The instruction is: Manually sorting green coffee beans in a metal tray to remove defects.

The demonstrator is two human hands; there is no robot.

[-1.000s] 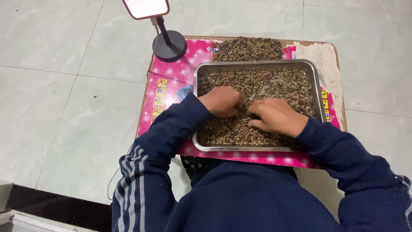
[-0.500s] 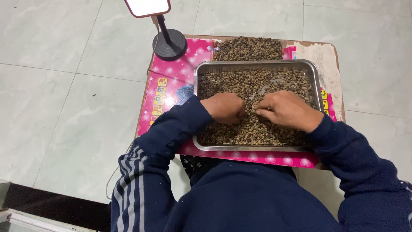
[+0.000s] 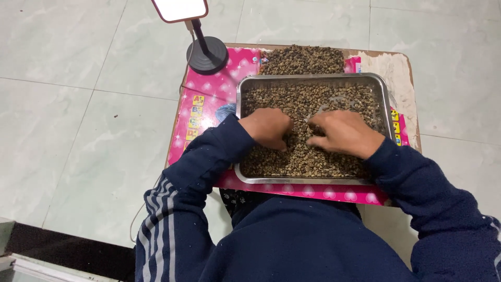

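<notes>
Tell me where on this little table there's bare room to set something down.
Free: the pink mat between the lamp base and the metal tray, and the pale strip right of the tray. Crowded: the tray, with both hands in the beans, and the bean heap behind.

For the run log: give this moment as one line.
left hand fingers down in beans | right hand likewise | both inside steel tray | second bean pile beyond tray

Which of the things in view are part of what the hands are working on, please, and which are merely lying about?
In use:
- left hand and right hand, both down in the beans
- brown beans
- metal tray holding them

Lying about:
- separate heap of beans behind the tray
- pink patterned sheet
- black round stand with a lit screen
- small table
</notes>
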